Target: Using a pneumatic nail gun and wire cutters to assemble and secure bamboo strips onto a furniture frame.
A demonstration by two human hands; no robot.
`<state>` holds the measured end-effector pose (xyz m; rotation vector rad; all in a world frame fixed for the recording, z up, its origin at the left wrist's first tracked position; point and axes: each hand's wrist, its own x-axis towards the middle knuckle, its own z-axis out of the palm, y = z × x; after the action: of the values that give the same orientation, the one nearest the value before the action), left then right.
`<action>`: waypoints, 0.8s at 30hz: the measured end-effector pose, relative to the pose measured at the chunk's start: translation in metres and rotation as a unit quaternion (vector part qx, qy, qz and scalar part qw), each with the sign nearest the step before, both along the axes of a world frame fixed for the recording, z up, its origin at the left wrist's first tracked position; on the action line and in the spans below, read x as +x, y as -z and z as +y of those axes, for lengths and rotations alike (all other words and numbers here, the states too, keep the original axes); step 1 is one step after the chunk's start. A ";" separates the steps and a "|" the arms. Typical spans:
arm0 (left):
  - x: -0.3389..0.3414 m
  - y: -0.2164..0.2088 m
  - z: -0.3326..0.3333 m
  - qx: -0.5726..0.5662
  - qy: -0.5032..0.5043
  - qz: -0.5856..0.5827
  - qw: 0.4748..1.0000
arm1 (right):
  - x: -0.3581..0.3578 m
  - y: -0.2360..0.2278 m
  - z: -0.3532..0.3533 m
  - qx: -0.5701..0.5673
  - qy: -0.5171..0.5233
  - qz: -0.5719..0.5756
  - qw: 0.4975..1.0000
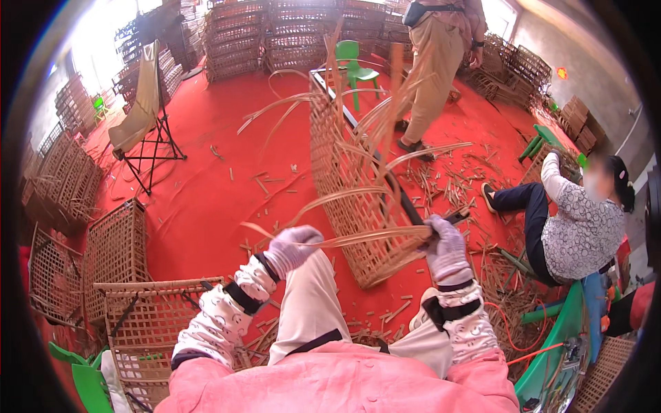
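Note:
A long woven basket panel [354, 234] of bamboo strips stands on edge in front of me, with a dark frame bar [399, 193] along its right side. Loose strip ends curl out from its weave. My left hand [294, 248], in a pale knitted glove, is closed around a bamboo strip [344, 240] that runs across to the basket's near end. At that near corner, my right hand [446, 248], gloved alike, grips the end of the dark bar and the strips beside it. The fingertips of my right hand are partly hidden.
Strip offcuts litter the red floor [227, 179]. A folding chair [141, 117] stands left; finished baskets [117, 241] lean nearby. Beyond the panel are a green chair [357, 67] and a standing person [434, 62]. Another person [578, 220] sits right, near a green tub-like thing [551, 351] and orange cord.

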<state>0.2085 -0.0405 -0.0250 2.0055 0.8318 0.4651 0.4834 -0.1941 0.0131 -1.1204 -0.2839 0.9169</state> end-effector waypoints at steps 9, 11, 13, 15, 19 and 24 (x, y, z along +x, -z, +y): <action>0.043 -0.052 -0.020 0.231 -0.026 -0.162 0.959 | 0.052 -0.024 -0.108 -0.168 -0.018 -0.155 0.973; 0.047 -0.057 -0.024 0.245 -0.025 -0.189 0.951 | 0.062 -0.020 -0.114 -0.118 -0.018 -0.050 0.992; 0.053 -0.063 -0.028 0.217 -0.052 -0.154 0.962 | 0.070 -0.021 -0.115 -0.108 0.014 -0.059 0.992; 0.059 -0.063 -0.033 0.190 -0.046 -0.097 0.976 | 0.080 -0.020 -0.116 -0.105 0.008 -0.102 0.989; 0.079 -0.042 -0.027 0.090 -0.007 -0.214 0.973 | 0.092 -0.006 -0.107 -0.111 0.029 -0.089 0.989; 0.070 -0.087 -0.042 -0.182 0.051 -0.205 0.960 | 0.100 0.005 -0.108 -0.129 0.015 -0.131 0.983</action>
<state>0.2789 -0.0821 0.0621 1.5314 0.5095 0.5946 0.5837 -0.3022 0.0083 -1.4867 -0.3697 0.7943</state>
